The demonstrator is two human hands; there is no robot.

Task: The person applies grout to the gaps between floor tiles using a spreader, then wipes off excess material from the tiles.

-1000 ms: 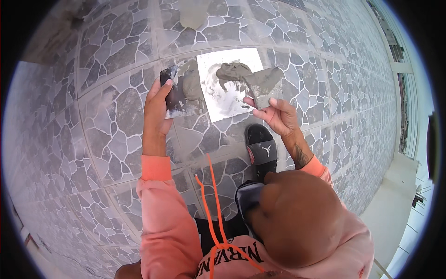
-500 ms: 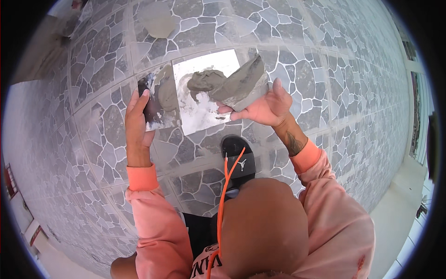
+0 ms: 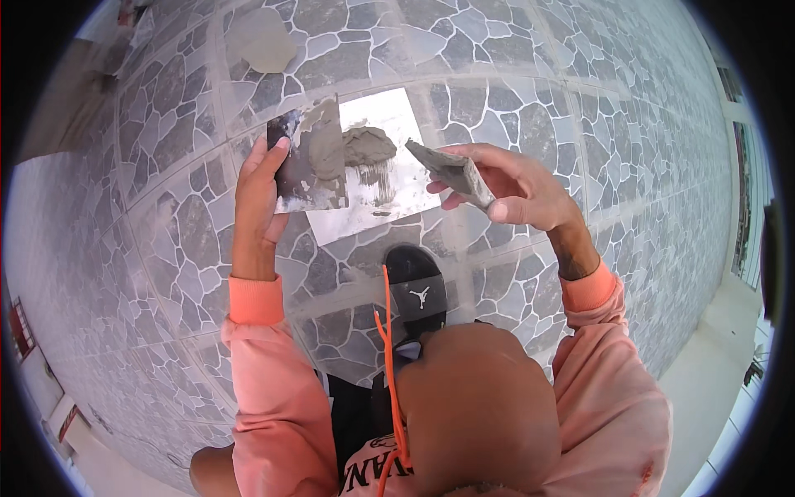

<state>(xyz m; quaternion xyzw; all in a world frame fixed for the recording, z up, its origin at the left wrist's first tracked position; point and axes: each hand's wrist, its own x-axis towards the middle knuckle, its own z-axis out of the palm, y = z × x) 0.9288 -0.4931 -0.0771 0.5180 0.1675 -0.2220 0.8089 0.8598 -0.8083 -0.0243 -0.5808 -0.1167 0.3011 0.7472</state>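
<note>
Looking like an outdoor tiled patio or terrace at a home, under tiling or repair work. Grey stone-pattern floor tiles (image 3: 513,99) are running in every direction, daylight is hitting them. A white tile (image 3: 389,166) with a wet mortar blob (image 3: 368,145) is lying at 12 o'clock. A pale concrete strip (image 3: 704,364) is edging the floor at 4 o'clock.

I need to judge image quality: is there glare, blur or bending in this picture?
Head view: the flat shiny metal sheet on the floor glares white; both hands look sharp, not blurred; the grey stone-pattern floor tiles bend toward the dark round fisheye rim.
</note>
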